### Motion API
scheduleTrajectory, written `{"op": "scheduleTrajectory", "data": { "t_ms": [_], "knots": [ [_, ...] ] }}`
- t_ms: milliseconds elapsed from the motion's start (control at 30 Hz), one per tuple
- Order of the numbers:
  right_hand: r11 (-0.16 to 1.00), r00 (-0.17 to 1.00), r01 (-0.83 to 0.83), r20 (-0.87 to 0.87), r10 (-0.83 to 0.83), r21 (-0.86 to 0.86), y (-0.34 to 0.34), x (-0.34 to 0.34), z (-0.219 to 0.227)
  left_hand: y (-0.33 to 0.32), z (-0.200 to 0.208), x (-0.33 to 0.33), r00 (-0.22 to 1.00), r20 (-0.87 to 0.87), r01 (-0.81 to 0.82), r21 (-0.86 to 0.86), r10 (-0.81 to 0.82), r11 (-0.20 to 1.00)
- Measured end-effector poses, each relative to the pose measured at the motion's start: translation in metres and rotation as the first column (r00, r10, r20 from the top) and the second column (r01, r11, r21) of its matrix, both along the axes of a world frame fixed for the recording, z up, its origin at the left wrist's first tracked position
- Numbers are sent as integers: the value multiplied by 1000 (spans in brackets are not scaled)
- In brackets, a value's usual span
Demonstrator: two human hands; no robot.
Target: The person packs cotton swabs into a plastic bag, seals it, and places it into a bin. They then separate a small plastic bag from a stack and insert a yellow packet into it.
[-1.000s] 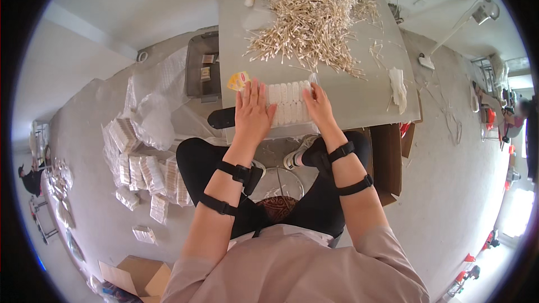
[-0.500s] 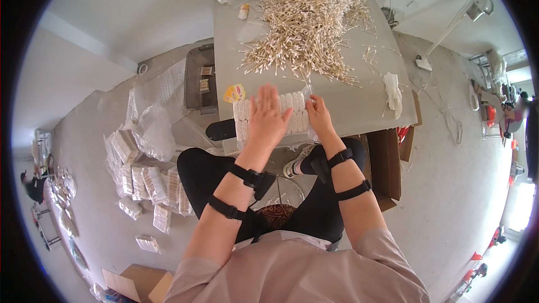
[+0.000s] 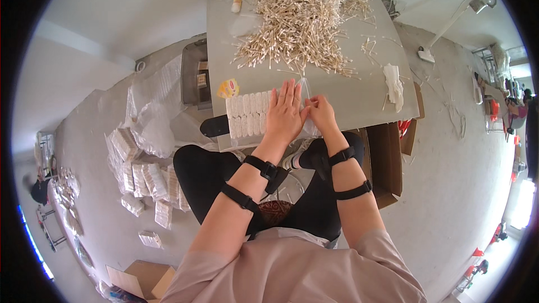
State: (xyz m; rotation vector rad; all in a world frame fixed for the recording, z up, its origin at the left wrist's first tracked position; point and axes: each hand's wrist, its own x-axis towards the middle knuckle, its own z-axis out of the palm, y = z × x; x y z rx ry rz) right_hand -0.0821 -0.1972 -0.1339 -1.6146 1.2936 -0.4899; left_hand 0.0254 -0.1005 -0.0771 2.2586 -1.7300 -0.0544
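Observation:
A clear plastic bag of white cotton swab bundles, packed in two rows, lies flat at the table's near edge. My left hand rests open on the right part of this pack, fingers straight and pointing away from me. Just right of it, my right hand is closed, its curled fingertips pinching the loose end of the plastic bag. The left palm hides the pack's right end. Beyond both hands, a large heap of loose cotton swabs covers the far part of the grey table.
A yellow label lies beside the pack, and a small bottle stands farther back. White gloves lie on the right. Left of the table are a grey bin and stacked swab packs; a cardboard box sits below right.
My left hand has slid rightward along the pack, uncovering its left part and coming close to my right hand. The right fingers have curled in at the bag's end.

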Motion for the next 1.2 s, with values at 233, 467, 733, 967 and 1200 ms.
{"op": "scheduleTrajectory", "data": {
  "t_ms": [233,467,733,967,1200],
  "knots": [
    [904,992,-103,-26,125,415,-11,-14,22,21,10,24,995,-58,-81,-57,78,995],
    [933,924,-79,377,-64,352,3,-17,25,58,0,63,963,-22,-268,-26,267,963],
    [929,874,3,451,-183,371,2,-26,-6,131,3,109,911,-300,-367,-275,284,889],
    [940,893,46,408,-189,337,5,-26,-1,141,13,85,983,-61,-180,-146,173,973],
    [931,905,86,363,-222,354,7,-20,8,130,17,73,969,-47,-245,-117,241,963]
  ]
}}
